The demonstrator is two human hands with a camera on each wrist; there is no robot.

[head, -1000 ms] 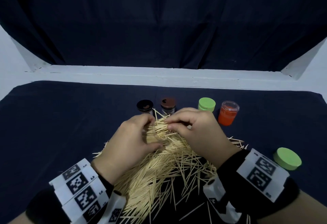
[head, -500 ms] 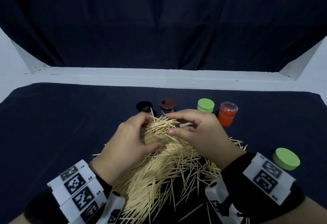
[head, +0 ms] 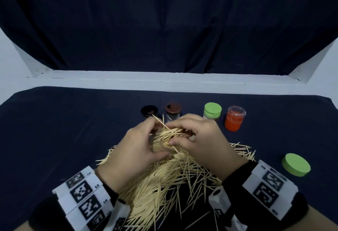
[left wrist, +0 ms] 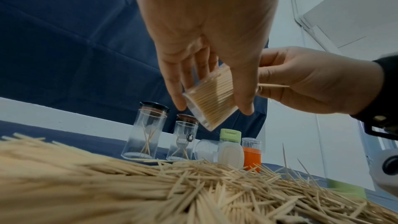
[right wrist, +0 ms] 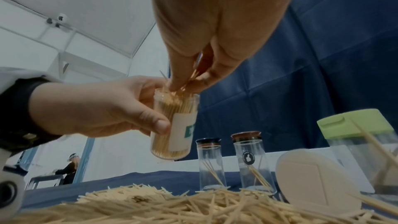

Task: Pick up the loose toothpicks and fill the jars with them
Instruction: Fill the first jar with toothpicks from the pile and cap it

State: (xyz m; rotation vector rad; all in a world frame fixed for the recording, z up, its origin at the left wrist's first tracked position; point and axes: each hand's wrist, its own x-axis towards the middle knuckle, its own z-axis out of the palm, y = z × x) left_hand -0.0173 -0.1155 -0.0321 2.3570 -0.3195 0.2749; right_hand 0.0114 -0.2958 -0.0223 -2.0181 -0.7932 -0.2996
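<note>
Dark cloth (head: pixel 54 130) under loose toothpicks (head: pixel 161 181); left hand (head: pixel 131 150) grips a packed clear jar (right wrist: pixel 174 125), right hand (head: pixel 199 139) pinches toothpicks at its mouth.

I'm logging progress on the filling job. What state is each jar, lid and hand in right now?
Held jar: uncapped, nearly full.
Black-lidded jar: capped, few toothpicks.
Brown-lidded jar: capped, few toothpicks.
Orange jar: upright.
Green lid: off, on cloth.
Left hand: grips held jar.
Right hand: pinches toothpicks.
</note>
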